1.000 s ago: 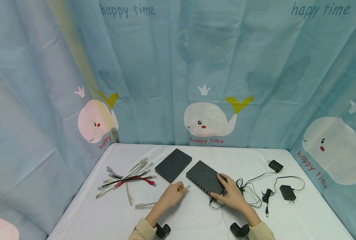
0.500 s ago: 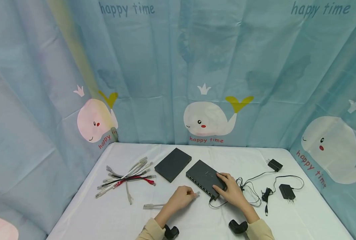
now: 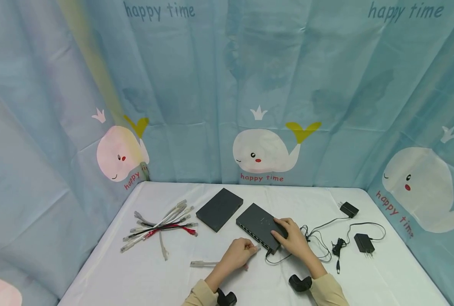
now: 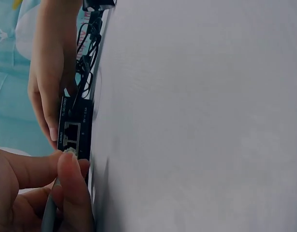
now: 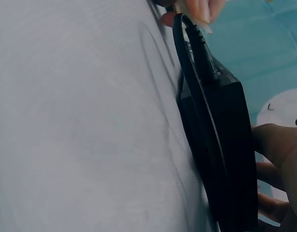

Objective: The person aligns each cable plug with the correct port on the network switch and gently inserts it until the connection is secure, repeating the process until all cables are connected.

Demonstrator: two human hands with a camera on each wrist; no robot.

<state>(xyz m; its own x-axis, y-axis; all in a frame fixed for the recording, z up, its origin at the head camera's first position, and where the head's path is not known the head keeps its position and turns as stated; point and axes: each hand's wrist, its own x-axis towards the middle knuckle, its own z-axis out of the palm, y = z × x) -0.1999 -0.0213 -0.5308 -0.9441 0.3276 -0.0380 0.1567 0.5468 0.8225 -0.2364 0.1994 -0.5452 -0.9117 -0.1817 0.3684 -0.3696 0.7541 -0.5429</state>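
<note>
My left hand point(image 3: 234, 256) pinches the clear plug of a short grey network cable point(image 3: 202, 263) between thumb and forefinger. The cable's other end sticks out to the left beyond the wrist. In the left wrist view the plug point(image 4: 71, 152) is right at the port row of a black network switch point(image 4: 67, 116); whether it is inside a port I cannot tell. My right hand point(image 3: 293, 239) rests on the top of that switch, fingers and thumb laid over its right part. A black power lead point(image 5: 202, 58) is plugged into the switch's near corner, as the right wrist view shows.
A second black box point(image 3: 219, 210) lies behind to the left. Several network cables point(image 3: 162, 227), grey, white, black and red, are piled at the left. Two black power adapters point(image 3: 349, 209) with leads lie at the right. A printed curtain point(image 3: 211, 85) surrounds the white table.
My left hand has moved right with the cable, bringing its plug up to the switch's port side. My right thumb has shifted from the switch's near edge onto its top.
</note>
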